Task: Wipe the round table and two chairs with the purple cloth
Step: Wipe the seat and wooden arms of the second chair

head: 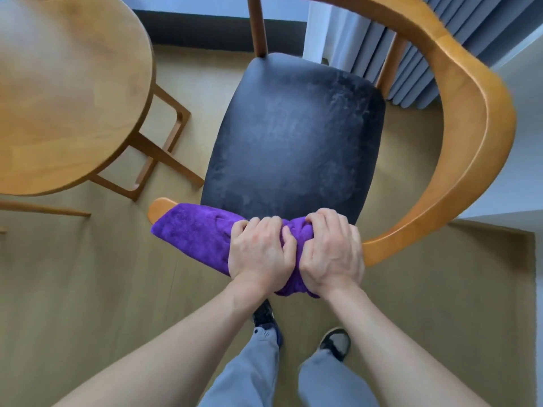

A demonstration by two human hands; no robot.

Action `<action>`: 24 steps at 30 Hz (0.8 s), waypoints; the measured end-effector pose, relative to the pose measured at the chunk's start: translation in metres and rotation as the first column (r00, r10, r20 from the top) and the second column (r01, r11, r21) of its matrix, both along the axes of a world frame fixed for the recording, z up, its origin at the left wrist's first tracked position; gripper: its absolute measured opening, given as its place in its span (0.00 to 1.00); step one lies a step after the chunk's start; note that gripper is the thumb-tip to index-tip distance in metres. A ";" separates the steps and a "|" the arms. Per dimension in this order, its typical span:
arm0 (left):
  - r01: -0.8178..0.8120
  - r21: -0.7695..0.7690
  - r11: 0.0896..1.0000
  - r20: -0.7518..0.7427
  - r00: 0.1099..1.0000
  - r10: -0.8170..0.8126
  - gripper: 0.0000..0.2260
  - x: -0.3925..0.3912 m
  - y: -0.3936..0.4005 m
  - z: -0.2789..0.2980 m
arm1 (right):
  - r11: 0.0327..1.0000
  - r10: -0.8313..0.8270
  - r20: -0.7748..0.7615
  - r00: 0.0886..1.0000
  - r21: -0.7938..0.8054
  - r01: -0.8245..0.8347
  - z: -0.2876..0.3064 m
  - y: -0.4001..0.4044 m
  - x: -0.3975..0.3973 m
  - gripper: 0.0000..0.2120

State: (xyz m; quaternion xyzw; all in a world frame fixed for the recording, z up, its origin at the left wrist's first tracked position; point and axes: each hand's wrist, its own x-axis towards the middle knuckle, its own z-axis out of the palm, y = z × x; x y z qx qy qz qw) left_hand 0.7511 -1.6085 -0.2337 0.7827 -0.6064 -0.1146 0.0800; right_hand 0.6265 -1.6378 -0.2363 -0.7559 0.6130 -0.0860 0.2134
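Head view, looking down on chair (296, 136). Purple cloth (194, 233) wrapped over the chair's curved wooden rail (458, 92) at its near side, one flap hanging left of the black seat. Left hand (260, 251) and right hand (332, 254) side by side, each grip curled tight, holding the cloth against the rail. Round counter (64, 92) left of chair, apart from it. Curtain (411, 33) beyond chair.
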 end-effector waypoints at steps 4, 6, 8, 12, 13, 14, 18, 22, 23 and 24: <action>-0.061 -0.107 0.992 -0.028 0.998 0.058 0.12 0.013 0.005 -0.001 | 1.000 -0.012 0.074 0.997 -0.005 0.012 -0.001 0.000 -0.003 0.20; -0.159 -0.117 0.980 -0.013 0.987 0.158 0.14 0.026 0.014 -0.004 | 1.000 -0.006 0.096 0.995 -0.003 0.007 -0.002 0.001 -0.004 0.21; -0.305 -0.119 0.945 -0.007 0.952 0.306 0.18 0.038 0.021 -0.003 | 1.000 0.001 0.101 0.995 0.007 -0.001 0.000 0.001 -0.004 0.22; -0.599 -0.158 0.785 -0.141 0.801 0.582 0.30 0.042 0.021 -0.006 | 0.996 0.089 0.047 0.995 0.015 -0.089 0.004 -0.001 -0.004 0.24; -0.688 -0.166 0.707 -0.233 0.724 0.650 0.33 0.037 0.022 -0.007 | 0.992 0.126 0.029 0.992 0.006 -0.127 0.004 -0.001 -0.004 0.24; -0.781 -0.145 0.607 -0.358 0.614 0.704 0.36 0.030 0.024 -0.008 | 0.987 0.163 0.012 0.987 -0.003 -0.163 0.004 -0.001 -0.005 0.24; -0.964 0.163 0.211 -0.662 0.052 0.748 0.29 -0.020 0.021 -0.011 | 0.972 0.234 -0.057 0.970 0.034 -0.233 0.002 -0.002 -0.002 0.29; -0.929 0.368 0.031 -0.700 -0.255 0.667 0.25 -0.065 0.011 -0.006 | 0.976 0.216 -0.058 0.975 0.033 -0.214 0.000 -0.002 -0.001 0.29; -0.902 0.431 0.022 -0.721 -0.329 0.610 0.25 -0.070 0.010 -0.005 | 0.978 0.209 -0.049 0.977 0.025 -0.208 -0.001 -0.002 -0.001 0.29; -0.874 0.485 0.034 -0.740 -0.389 0.548 0.26 -0.072 0.012 -0.005 | 0.979 0.204 -0.039 0.978 0.019 -0.203 -0.002 -0.002 -0.001 0.29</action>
